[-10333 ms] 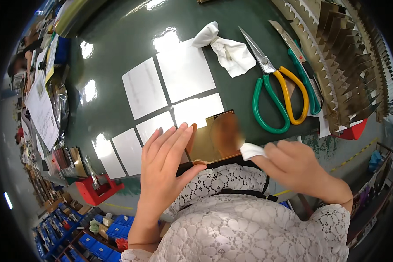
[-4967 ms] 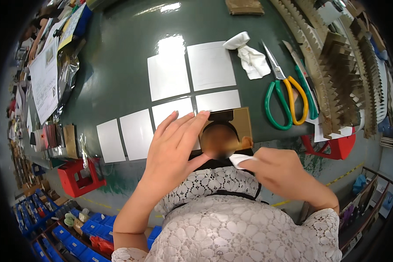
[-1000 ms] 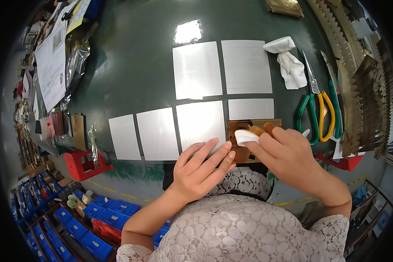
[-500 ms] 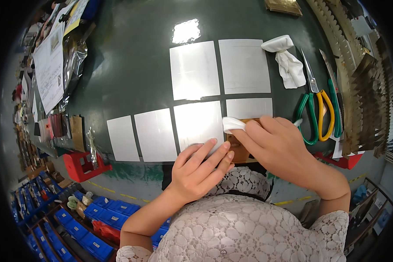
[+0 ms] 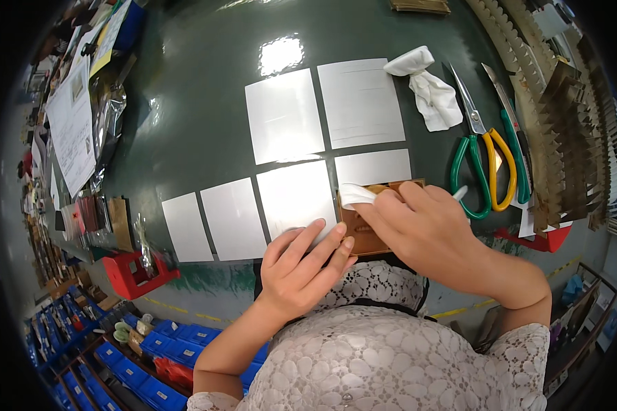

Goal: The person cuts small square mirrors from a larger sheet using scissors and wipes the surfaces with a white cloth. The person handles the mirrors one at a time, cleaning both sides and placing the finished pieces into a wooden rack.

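Observation:
A shiny amber-coloured plate (image 5: 363,238) lies at the table's near edge, partly covered by my hands. My right hand (image 5: 428,222) is closed on a folded white cloth (image 5: 355,196), pressing it on the plate's upper left part. Out past that hand's far side pokes a small pale tip (image 5: 461,192) of something I cannot make out. My left hand (image 5: 301,267) has its fingers stretched out. They rest across the plate's lower left corner and the adjoining white sheet (image 5: 296,195). Beneath those fingers a pale bit is too hidden to name.
Several more white sheets (image 5: 360,103) lie in rows. To the right are a crumpled white cloth (image 5: 435,99), scissors (image 5: 478,130) with green and yellow handles, a green-handled tool (image 5: 514,151) and serrated metal strips (image 5: 562,137). Papers (image 5: 72,127) are at left; a red stool (image 5: 134,274) is below.
The whole view has shifted, moving the table's things leftward. More of the amber plate shows between my hands. My right hand still grips the cloth; my left hand stays at the plate's corner.

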`<action>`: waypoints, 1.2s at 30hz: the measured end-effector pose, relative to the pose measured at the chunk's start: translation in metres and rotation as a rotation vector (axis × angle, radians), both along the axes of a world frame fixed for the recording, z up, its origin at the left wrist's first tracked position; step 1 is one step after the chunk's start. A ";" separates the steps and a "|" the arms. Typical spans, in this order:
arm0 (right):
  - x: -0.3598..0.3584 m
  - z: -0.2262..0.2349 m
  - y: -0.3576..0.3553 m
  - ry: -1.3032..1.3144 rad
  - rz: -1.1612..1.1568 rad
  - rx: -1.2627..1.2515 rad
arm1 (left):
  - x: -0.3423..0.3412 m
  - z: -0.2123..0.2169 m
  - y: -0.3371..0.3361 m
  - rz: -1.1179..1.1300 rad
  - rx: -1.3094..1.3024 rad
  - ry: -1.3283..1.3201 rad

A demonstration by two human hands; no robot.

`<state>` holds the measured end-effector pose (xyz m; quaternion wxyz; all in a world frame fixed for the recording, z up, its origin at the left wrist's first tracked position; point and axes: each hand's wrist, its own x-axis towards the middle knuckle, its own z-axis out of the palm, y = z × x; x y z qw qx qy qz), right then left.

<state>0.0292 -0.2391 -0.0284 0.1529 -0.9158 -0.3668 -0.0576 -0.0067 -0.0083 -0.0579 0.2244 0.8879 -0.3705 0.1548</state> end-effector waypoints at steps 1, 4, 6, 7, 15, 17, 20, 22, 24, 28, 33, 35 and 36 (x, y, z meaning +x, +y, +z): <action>-0.001 0.002 -0.003 0.006 -0.010 -0.009 | 0.000 0.000 0.000 0.001 -0.003 0.002; -0.007 0.008 -0.017 -0.001 -0.074 -0.098 | 0.000 0.001 -0.001 0.007 -0.008 0.009; -0.011 0.007 -0.024 -0.037 -0.108 -0.142 | -0.001 0.000 0.000 0.008 -0.009 0.007; -0.012 0.007 -0.027 -0.056 -0.127 -0.164 | -0.001 -0.001 0.000 0.005 -0.009 0.005; -0.023 0.013 -0.044 -0.100 -0.231 -0.206 | 0.000 -0.001 -0.001 0.009 -0.014 -0.014; -0.025 0.015 -0.046 -0.114 -0.255 -0.214 | 0.000 -0.001 -0.002 0.006 -0.019 -0.011; -0.028 0.017 -0.051 -0.114 -0.293 -0.220 | 0.000 -0.001 -0.002 0.008 -0.023 -0.001; -0.030 0.022 -0.051 -0.120 -0.309 -0.219 | -0.001 -0.001 -0.001 0.015 -0.027 0.007; -0.034 0.024 -0.049 -0.111 -0.281 -0.188 | 0.000 -0.001 0.000 0.012 -0.035 0.014; -0.032 0.015 -0.032 -0.046 -0.173 -0.080 | 0.001 -0.001 0.001 -0.003 -0.046 0.024; -0.012 0.004 -0.012 -0.017 -0.089 0.009 | 0.000 -0.002 0.003 -0.003 -0.037 0.036; -0.010 0.000 -0.008 -0.004 -0.031 0.005 | 0.000 -0.004 0.003 -0.006 -0.032 0.014; -0.012 0.000 -0.007 0.010 0.008 -0.018 | 0.000 -0.004 0.003 -0.002 -0.030 0.003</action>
